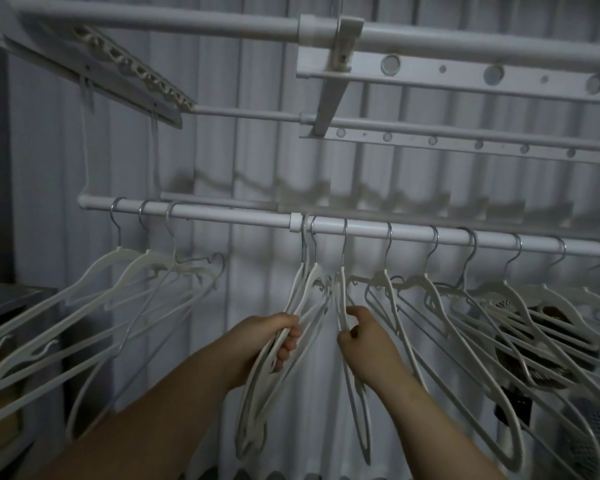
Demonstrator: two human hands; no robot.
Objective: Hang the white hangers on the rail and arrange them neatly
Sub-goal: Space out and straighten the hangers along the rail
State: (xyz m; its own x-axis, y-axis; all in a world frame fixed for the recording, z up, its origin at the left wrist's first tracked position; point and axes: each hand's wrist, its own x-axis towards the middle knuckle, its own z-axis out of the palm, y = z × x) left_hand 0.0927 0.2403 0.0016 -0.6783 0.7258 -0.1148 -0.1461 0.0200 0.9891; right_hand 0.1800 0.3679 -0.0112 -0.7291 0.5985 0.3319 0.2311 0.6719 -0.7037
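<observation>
At mid-frame in the head view, the left hand (pixel 274 337) has its fingers curled round a pair of white hangers (pixel 303 289), whose hooks sit on the rail (pixel 222 216) just right of its collar (pixel 296 221). Beside it, the right hand (pixel 364 337) pinches a single hanger (pixel 341 292) between thumb and fingers. This looks like the arranging step: hangers are hung, spacing is uneven. Next, the bunched three probably need sliding apart. Open rail lies between the collar and the left trio (pixel 125 268); the right row (pixel 499 292) overlaps and tangles toward the frame's right edge.
</observation>
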